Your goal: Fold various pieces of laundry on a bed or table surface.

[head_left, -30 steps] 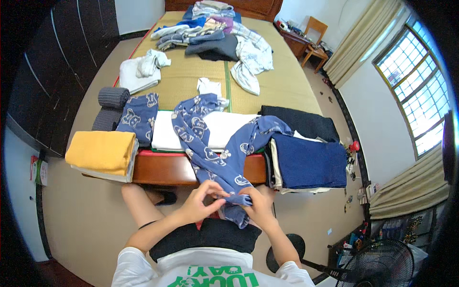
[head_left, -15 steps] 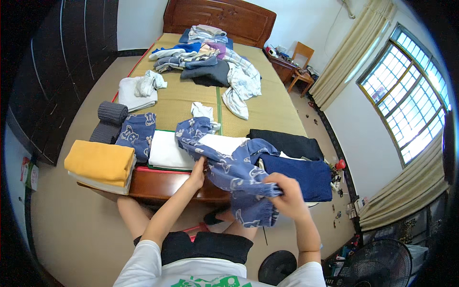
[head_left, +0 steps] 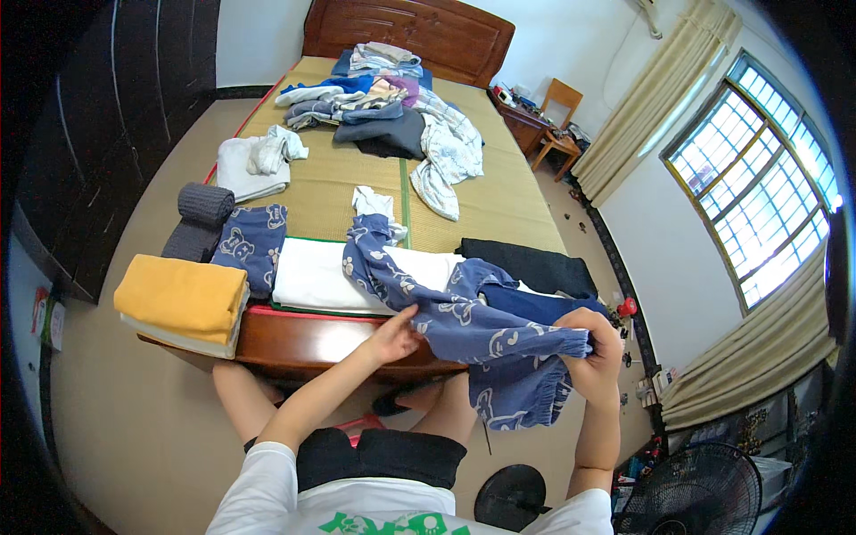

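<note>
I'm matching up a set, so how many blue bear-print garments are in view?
2: the held garment, in the right hand, and the folded garment, left of the white cloth. More may be hidden in the far clothes pile.

Left fingers [head_left: 407, 314] loosely extended, right fingers [head_left: 597, 325] curled

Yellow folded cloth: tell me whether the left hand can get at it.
Likely yes: nothing lies on the yellow folded cloth, and the wooden bed end between it and the left hand looks bare.
</note>
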Available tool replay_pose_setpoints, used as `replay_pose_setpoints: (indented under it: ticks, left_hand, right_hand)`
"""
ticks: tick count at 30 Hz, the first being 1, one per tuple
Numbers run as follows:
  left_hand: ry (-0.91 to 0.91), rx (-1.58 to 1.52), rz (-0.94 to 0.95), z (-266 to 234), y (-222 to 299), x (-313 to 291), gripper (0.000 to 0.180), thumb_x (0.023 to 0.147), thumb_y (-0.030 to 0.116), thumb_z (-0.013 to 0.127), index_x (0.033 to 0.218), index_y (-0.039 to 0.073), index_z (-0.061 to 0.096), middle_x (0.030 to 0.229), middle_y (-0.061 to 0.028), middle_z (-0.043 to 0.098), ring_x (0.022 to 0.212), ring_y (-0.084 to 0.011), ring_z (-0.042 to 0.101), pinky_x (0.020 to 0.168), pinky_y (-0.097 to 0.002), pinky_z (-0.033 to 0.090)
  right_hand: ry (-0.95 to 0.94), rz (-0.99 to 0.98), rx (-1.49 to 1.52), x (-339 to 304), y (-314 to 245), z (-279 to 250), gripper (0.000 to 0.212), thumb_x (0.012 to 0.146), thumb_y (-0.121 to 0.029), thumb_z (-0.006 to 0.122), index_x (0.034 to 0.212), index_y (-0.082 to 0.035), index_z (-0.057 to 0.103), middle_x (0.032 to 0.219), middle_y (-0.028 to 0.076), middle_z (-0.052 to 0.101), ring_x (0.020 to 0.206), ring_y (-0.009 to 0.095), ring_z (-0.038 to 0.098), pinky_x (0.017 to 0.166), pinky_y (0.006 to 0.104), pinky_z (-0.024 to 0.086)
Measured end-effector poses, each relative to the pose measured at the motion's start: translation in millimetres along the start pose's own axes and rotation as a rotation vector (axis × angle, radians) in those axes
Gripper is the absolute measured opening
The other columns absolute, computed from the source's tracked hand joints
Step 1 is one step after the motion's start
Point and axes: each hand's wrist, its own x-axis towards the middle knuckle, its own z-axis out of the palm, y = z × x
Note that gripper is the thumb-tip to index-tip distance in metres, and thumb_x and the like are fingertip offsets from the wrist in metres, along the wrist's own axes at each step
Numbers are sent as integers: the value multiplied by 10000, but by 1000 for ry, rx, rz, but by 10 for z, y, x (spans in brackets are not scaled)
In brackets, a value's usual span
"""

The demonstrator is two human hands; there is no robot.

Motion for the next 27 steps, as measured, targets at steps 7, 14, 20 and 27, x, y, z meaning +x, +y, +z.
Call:
replay_pose_setpoints:
  ticks: [7, 14, 20, 27]
  left_hand:
    - [101, 268, 306, 613, 191, -503, 610, 664, 226, 745, 1178, 113, 437, 1127, -43, 521, 1099, -210, 461, 994, -370, 320]
    - [111, 1119, 542, 1575, 732, -1039, 669, 694, 9, 682, 1271, 59, 348, 1243, -58, 433, 1140, -159, 409, 957, -320, 343]
    - [-49, 1092, 810, 3211, 1078, -1320, 473, 738, 103, 672, 1159, 17, 475, 1033, -78, 589, 903, -144, 582, 784, -289, 479]
    - [353, 1068, 432, 3523, 879, -950, 300, 786, 212, 625, 1036, 62, 556, 961, -54, 612, 836, -143, 593, 734, -289, 485]
  right_hand:
    - [44, 38, -55, -47, 146, -36, 203, 630, 83, 577, 817, 11, 543, 755, 93, 589, 659, 152, 552, 613, 241, 430]
    - [233, 58, -50, -19, 326, -151, 195, 684, 49, 589, 862, -2, 525, 833, 76, 579, 751, 142, 538, 688, 244, 419]
    - [552, 89, 83, 456, 625, -413, 207, 791, -37, 575, 988, -13, 517, 954, 58, 564, 856, 144, 529, 782, 268, 414]
    - [519, 36, 291, 1021, 506, -967, 325, 829, -139, 583, 1113, -7, 498, 993, 56, 570, 871, 125, 547, 771, 250, 448]
